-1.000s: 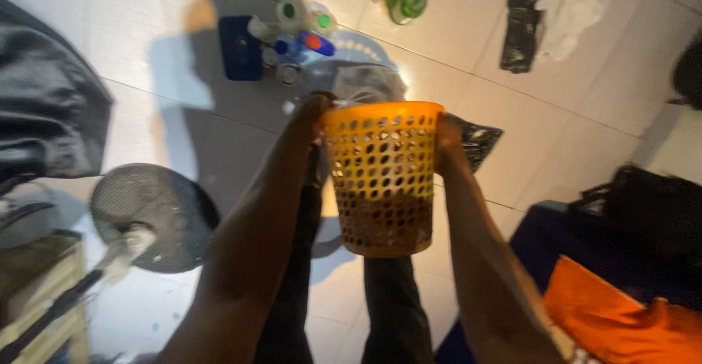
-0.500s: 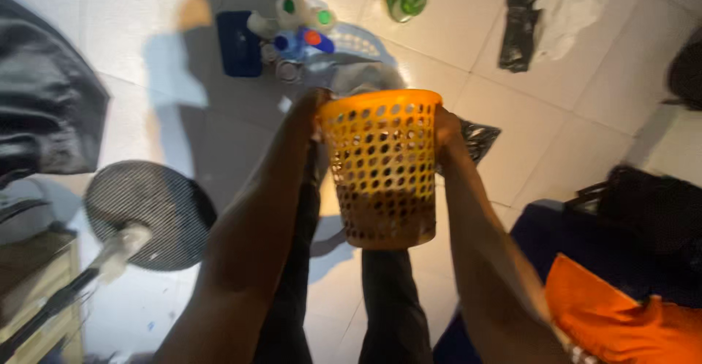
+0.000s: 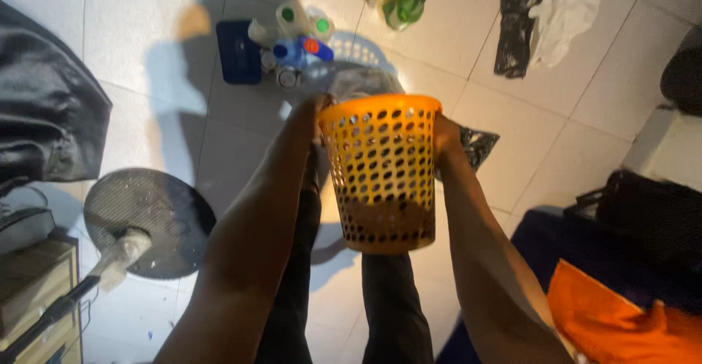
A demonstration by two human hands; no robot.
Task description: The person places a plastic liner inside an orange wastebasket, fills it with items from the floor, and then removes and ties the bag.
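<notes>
Two hands, the left hand (image 3: 313, 115) and right hand (image 3: 444, 134), closed on opposite rim edges of an orange perforated basket (image 3: 382, 170) held above the white tiled floor (image 3: 556, 108); bottles (image 3: 296, 31) lie beyond it, a fan base (image 3: 150, 221) at left

fingers of both hands hidden behind orange basket (image 3: 382, 170) rim. basket contents unreadable through holes. fan base (image 3: 146, 221) pole cut off at lower left edge. orange cloth (image 3: 621, 320) cropped at bottom right. bottle cluster (image 3: 296, 38) too small to sort.
</notes>
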